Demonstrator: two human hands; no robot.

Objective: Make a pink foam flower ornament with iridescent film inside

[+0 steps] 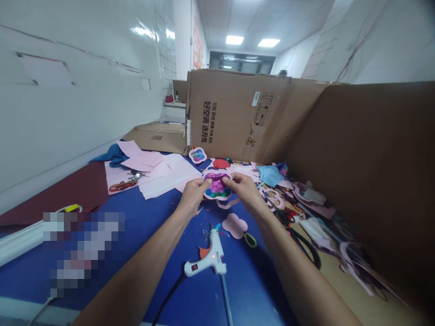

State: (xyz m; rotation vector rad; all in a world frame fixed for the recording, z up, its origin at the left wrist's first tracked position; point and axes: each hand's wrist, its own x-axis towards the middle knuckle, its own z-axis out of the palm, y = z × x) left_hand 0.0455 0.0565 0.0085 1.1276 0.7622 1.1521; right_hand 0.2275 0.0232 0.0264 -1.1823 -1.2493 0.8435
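My left hand and my right hand pinch opposite sides of a flower-shaped paper craft, which has a purple, blue and pink pattern inside a pale pink border. Below my hands, a white hot glue gun lies on the blue tabletop with its black cord trailing toward me. A plain pink flower cut-out lies just beyond the glue gun. A similar patterned flower craft rests farther ahead, apart from my hands.
Loose pale pink paper sheets lie left of my hands. To the right are black-handled scissors, a blue cloth and scattered paper scraps. Large cardboard panels stand ahead and right, and a white wall runs along the left.
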